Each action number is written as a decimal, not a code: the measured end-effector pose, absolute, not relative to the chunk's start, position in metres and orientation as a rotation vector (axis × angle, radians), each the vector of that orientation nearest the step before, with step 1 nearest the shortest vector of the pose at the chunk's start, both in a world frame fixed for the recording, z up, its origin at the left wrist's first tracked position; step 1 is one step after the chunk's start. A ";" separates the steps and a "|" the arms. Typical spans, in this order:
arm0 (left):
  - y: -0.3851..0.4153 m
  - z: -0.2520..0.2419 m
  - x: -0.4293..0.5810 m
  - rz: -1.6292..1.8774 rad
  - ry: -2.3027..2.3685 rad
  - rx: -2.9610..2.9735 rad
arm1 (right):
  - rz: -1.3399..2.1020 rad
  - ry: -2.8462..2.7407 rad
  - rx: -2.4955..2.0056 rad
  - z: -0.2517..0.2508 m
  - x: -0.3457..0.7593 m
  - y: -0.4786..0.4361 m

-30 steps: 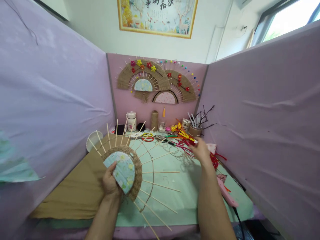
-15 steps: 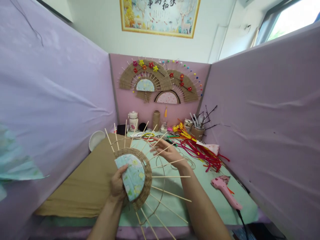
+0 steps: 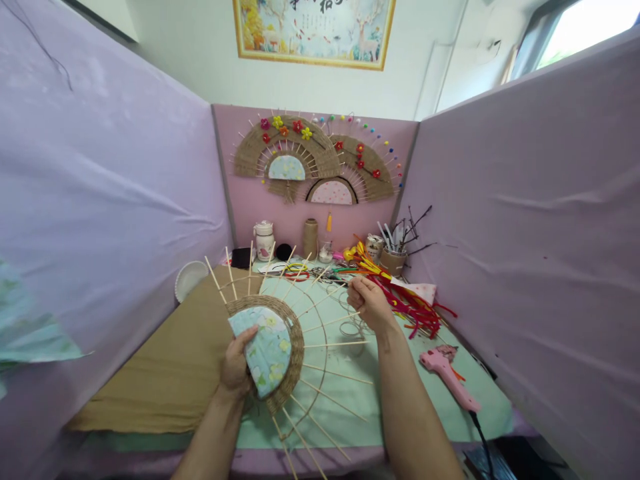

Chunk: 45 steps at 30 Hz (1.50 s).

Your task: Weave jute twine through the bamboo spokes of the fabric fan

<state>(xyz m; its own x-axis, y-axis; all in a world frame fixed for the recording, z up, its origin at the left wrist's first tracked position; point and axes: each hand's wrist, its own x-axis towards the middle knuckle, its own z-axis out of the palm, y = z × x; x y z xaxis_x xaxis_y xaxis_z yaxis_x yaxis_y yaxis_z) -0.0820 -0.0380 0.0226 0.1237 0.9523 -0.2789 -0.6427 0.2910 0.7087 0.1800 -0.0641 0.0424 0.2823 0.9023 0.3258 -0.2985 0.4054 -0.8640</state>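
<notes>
My left hand [image 3: 237, 363] grips a half-made woven fan by its half-round centre [image 3: 267, 350], covered in blue floral cloth, with the thumb lying across it. A band of woven brown cord [image 3: 296, 360] borders the cloth, and thin wooden sticks [image 3: 336, 344] radiate from it. One strand of cord [image 3: 326, 340] arcs across the sticks, well outside the band. By the tips of the upper right sticks, my right hand [image 3: 371, 303] is closed in a pinch; whatever lies between its fingers is too small to make out. Loose cord loops [image 3: 355, 327] show below that hand.
Brown cloth [image 3: 165, 360] covers the table's left side. On the right lie a pink glue gun [image 3: 450, 377] and red and yellow pipe cleaners [image 3: 413, 307]. A cord spool [image 3: 311, 237], a white jar [image 3: 264, 240] and scissors [image 3: 297, 275] are at the back, below finished fans [image 3: 287, 143].
My right hand has moved right, away from behind the sticks, and its spread fingers have closed into a pinch. My left hand keeps hold of the fan in nearly the same place.
</notes>
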 end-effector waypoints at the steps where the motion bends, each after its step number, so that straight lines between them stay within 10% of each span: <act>1: -0.038 0.022 -0.082 1.231 0.802 0.485 | 0.895 -0.933 -0.765 0.043 0.181 -0.064; 45: -0.030 0.023 -0.077 1.088 0.837 0.536 | 1.205 -1.333 -1.118 0.026 0.184 -0.077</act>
